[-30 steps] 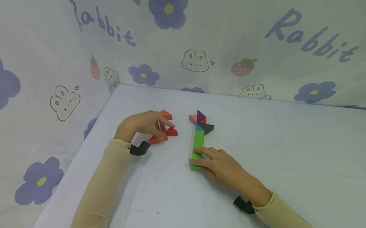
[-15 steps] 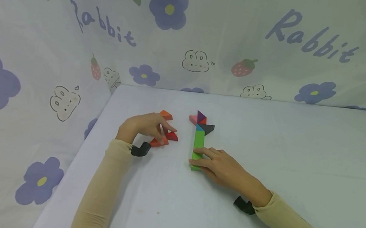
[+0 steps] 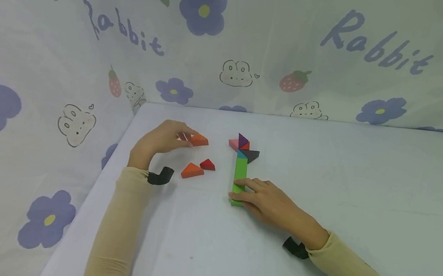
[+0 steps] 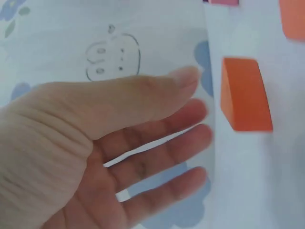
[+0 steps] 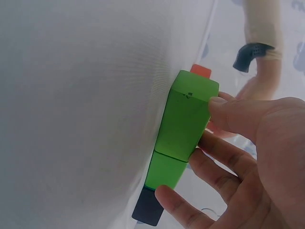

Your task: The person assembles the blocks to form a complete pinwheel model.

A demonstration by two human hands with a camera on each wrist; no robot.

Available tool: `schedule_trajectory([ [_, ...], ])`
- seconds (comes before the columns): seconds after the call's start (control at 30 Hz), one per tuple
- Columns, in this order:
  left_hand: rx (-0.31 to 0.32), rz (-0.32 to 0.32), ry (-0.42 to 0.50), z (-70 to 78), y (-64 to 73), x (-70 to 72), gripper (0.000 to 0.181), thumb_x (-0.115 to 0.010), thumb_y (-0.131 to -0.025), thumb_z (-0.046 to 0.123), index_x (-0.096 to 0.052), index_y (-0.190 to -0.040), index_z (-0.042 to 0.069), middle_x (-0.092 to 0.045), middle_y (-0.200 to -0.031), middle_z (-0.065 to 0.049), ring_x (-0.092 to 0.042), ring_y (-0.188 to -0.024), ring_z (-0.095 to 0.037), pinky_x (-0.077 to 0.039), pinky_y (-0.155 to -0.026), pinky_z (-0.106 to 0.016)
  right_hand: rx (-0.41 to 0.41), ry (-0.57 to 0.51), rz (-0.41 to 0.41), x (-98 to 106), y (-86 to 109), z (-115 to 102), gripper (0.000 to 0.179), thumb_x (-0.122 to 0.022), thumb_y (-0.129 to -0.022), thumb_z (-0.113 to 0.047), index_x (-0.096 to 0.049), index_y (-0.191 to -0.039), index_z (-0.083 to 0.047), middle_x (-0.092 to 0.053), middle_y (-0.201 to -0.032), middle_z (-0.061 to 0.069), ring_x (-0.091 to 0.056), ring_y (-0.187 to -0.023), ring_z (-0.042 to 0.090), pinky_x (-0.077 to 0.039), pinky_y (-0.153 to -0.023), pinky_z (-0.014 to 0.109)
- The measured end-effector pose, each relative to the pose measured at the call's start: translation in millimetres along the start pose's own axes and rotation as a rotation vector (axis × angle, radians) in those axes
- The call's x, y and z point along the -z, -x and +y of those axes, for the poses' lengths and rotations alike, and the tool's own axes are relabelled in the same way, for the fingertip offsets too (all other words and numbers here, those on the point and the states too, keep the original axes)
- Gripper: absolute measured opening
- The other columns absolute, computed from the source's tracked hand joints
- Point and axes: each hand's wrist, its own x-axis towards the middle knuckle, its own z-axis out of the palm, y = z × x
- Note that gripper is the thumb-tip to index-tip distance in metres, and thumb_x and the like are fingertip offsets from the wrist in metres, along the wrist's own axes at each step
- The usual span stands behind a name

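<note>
My left hand (image 3: 167, 137) is at the left of an orange wedge-shaped block (image 3: 199, 141), thumb and fingers apart. In the left wrist view a gap shows between the fingertips and that orange block (image 4: 248, 95). Closer to me lie a second orange block (image 3: 192, 171) and a small red block (image 3: 208, 164). My right hand (image 3: 265, 204) holds the near part of a column of green blocks (image 3: 241, 167). The right wrist view shows the thumb against the near green block (image 5: 186, 121), with an index finger partly hidden behind it.
Beyond the green column sit a blue piece (image 3: 242, 154), a dark grey block (image 3: 251, 155), a purple triangle (image 3: 242, 141) and a pink block (image 3: 233, 144). A white cloth covers the table (image 3: 347, 185). A printed curtain (image 3: 262, 34) rises behind.
My left hand has moved back and left, from the small red block and near orange block to the far orange block. My right hand stays on the green blocks.
</note>
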Motion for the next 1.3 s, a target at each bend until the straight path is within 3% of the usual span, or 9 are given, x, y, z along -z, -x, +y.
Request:
schedule_trajectory([
  [0.17, 0.028, 0.057, -0.023, -9.7, -3.8, 0.7, 0.041, -0.070, -0.090, 0.012, -0.063, -0.131, 0.010, -0.065, -0.114, -0.010, -0.060, -0.109, -0.029, -0.051, -0.094, -0.046, -0.001, 0.004, -0.002, 0, 0.1, 0, 0.038, -0.068, -0.092, -0.016, -0.066, -0.129, -0.027, -0.057, -0.138, 0.002, -0.060, -0.117, 0.022, -0.054, -0.088, 0.039],
  [0.4, 0.033, 0.047, -0.014, -22.3, -12.5, -7.3, 0.039, -0.069, -0.091, 0.013, -0.064, -0.130, 0.010, -0.066, -0.114, -0.010, -0.060, -0.109, -0.028, -0.052, -0.094, -0.045, -0.002, 0.002, 0.001, -1, 0.6, 0, 0.039, -0.068, -0.092, -0.015, -0.066, -0.129, -0.028, -0.057, -0.138, 0.002, -0.060, -0.118, 0.022, -0.054, -0.088, 0.040],
  [0.77, -0.001, 0.045, -0.026, -27.9, -18.3, -14.9, 0.036, -0.070, -0.090, 0.011, -0.067, -0.125, 0.007, -0.067, -0.110, -0.011, -0.061, -0.104, -0.028, -0.052, -0.090, -0.042, 0.007, 0.004, 0.008, -1, -0.2, 0, 0.038, -0.069, -0.092, -0.016, -0.066, -0.128, -0.027, -0.057, -0.138, 0.003, -0.061, -0.116, 0.023, -0.055, -0.086, 0.039],
  [1.3, -0.026, 0.037, -0.024, -16.5, -23.2, -23.4, 0.033, -0.070, -0.090, 0.010, -0.069, -0.122, 0.006, -0.070, -0.113, -0.011, -0.062, -0.104, -0.027, -0.052, -0.092, -0.041, -0.003, 0.002, 0.002, 1, 0.4, 0, 0.039, -0.068, -0.092, -0.014, -0.066, -0.128, -0.027, -0.057, -0.137, 0.003, -0.060, -0.116, 0.022, -0.054, -0.087, 0.039],
])
